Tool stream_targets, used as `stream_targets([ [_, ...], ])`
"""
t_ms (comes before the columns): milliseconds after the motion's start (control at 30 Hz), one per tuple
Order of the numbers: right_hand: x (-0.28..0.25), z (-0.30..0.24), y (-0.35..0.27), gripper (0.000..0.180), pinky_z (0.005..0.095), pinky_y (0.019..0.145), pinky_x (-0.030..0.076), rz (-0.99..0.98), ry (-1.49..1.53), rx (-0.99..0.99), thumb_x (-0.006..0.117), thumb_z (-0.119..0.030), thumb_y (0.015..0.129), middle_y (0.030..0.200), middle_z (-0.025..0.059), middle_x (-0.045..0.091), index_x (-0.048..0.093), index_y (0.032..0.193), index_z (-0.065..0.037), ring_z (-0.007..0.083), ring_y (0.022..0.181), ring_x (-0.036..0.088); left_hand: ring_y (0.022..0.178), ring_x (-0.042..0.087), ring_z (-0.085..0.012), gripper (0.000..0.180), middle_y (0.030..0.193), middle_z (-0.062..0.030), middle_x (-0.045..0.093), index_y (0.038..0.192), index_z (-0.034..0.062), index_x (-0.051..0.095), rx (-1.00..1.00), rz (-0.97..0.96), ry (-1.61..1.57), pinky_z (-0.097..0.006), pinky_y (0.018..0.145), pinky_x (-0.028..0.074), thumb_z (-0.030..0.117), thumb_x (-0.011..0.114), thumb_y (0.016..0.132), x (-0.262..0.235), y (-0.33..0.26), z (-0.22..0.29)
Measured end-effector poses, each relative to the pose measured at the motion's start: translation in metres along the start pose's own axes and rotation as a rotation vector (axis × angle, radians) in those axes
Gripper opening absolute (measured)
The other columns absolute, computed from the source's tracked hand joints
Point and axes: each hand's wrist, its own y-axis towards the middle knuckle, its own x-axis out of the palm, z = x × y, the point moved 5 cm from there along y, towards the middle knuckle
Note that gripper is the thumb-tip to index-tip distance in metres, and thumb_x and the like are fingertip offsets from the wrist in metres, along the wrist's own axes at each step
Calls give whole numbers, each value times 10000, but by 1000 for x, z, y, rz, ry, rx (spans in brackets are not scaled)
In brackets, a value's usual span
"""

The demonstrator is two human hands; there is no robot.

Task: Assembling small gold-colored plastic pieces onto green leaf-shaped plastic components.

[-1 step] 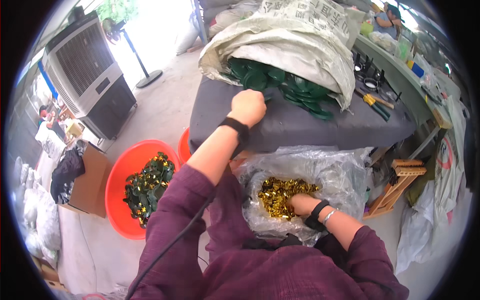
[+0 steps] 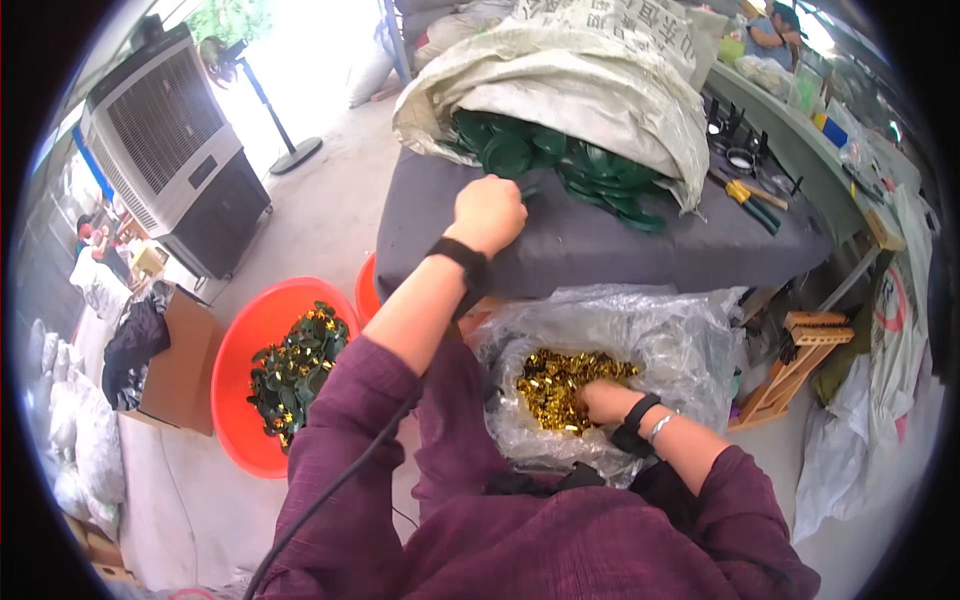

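My left hand [image 2: 488,214] is closed over the grey-covered table, knuckles up, just in front of a pile of dark green round discs [image 2: 505,155]. A small green edge shows beside its fingers; whether it is gripped I cannot make out. The discs spill from the mouth of a large white woven sack [image 2: 600,90]. Lower down, my right hand [image 2: 604,402] reaches into a heap of shiny gold metal-looking pieces [image 2: 553,392], its fingertips hidden among them. Crumpled clear plastic sheeting [image 2: 680,345] lines the container around that heap.
At left stands an orange-red basin [image 2: 228,400] of green discs with gold pieces. Behind it are a cardboard box [image 2: 185,365] and an air cooler [image 2: 165,140]. Yellow-handled pliers [image 2: 748,202] lie on the table's right side. A wooden stand [image 2: 790,375] is at right. A person [image 2: 772,40] sits far back.
The view has shifted slightly. My left hand stays closed by the discs and my right hand stays in the gold pieces.
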Motion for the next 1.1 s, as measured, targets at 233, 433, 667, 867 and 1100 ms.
stream_targets([
  [233,-65,-6,-18,294,309,642,491,224,839,-32,544,110,717,790,39,671,702,920,-32,137,708,607,705,612,-380,177,766,-210,625,709,-12,612,-22,273,-403,-428,653,495,148,586,778,-41,-78,11],
  [433,-121,-40,-45,219,179,462,370,424,1642,-166,497,86,834,770,0,594,651,925,-41,57,565,503,521,543,-85,90,664,-11,584,830,-8,613,-410,-53,-1309,-253,492,439,57,556,857,7,-167,38],
  [667,-133,-72,-56,191,223,564,499,637,1655,-159,519,51,860,836,63,630,638,1004,9,110,647,594,563,575,-57,191,786,-2,620,1051,11,622,-442,-154,-1532,-202,483,442,37,528,887,29,-185,80],
  [867,-142,-91,-70,236,276,714,555,706,1401,-295,596,-31,882,916,89,650,602,1111,23,140,779,643,584,575,-58,165,776,-1,617,1010,3,623,-370,-46,-1406,-211,518,452,15,528,876,27,-188,80],
  [1100,-136,-88,-68,267,274,722,556,627,1477,-284,629,-84,891,940,89,651,584,1133,17,145,775,651,588,560,-47,166,759,1,618,995,-1,620,-350,-65,-1479,-213,529,456,-9,518,864,13,-191,81],
])
